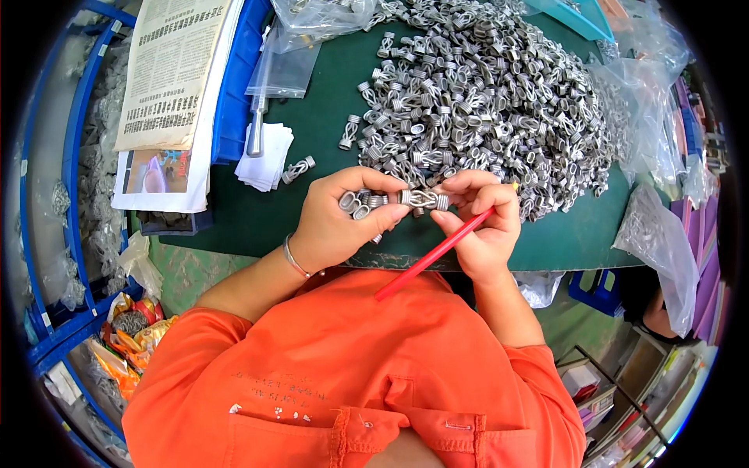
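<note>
Between the fingertips of both hands lies a small grey metal piece (420,200), with ribbed ends and an open looped middle. My left hand (331,214) pinches its left end, with several more such pieces (361,204) gathered in the fingers. The right end is at the fingertips of my right hand (488,226), which also carries a slim red pen-like rod (437,253) slanting down toward my orange clothing. Just beyond the hands spreads a big heap of the same metal pieces (484,101). Two loose ones (299,168) lie left of it.
The dark green table (328,140) bears paper slips (265,160), a metal-shafted tool (256,129), a blue bin (242,78) and clear plastic bags (285,66). Newspaper (172,70) hangs at the left, near blue shelving (74,156). A turquoise tray (573,17) stands far right.
</note>
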`<control>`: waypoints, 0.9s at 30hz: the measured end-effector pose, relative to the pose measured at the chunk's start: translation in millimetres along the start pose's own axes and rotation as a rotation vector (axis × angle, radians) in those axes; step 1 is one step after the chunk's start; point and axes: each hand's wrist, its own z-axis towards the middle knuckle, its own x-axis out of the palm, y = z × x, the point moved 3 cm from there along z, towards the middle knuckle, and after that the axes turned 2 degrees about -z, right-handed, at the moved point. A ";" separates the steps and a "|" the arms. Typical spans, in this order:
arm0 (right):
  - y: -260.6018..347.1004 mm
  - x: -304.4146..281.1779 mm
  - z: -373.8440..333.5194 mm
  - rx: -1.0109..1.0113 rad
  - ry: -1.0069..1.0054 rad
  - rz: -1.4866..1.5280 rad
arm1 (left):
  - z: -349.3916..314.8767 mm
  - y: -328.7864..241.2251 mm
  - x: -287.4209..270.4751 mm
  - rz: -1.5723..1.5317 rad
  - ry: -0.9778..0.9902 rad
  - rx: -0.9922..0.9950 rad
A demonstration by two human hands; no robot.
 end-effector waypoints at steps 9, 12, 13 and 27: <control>8.2 4.3 1.9 -0.122 0.010 -0.114 | -2.2 1.4 -1.1 0.048 -0.020 0.077; 1.9 1.0 1.5 0.012 0.010 -0.184 | -3.8 0.1 0.3 0.054 -0.022 0.122; 0.7 2.1 1.8 0.013 0.009 -0.184 | -3.2 3.3 0.6 0.053 -0.022 0.121; -11.9 5.3 -5.3 -0.125 0.046 -0.414 | 3.4 15.6 -1.9 0.371 -0.137 0.026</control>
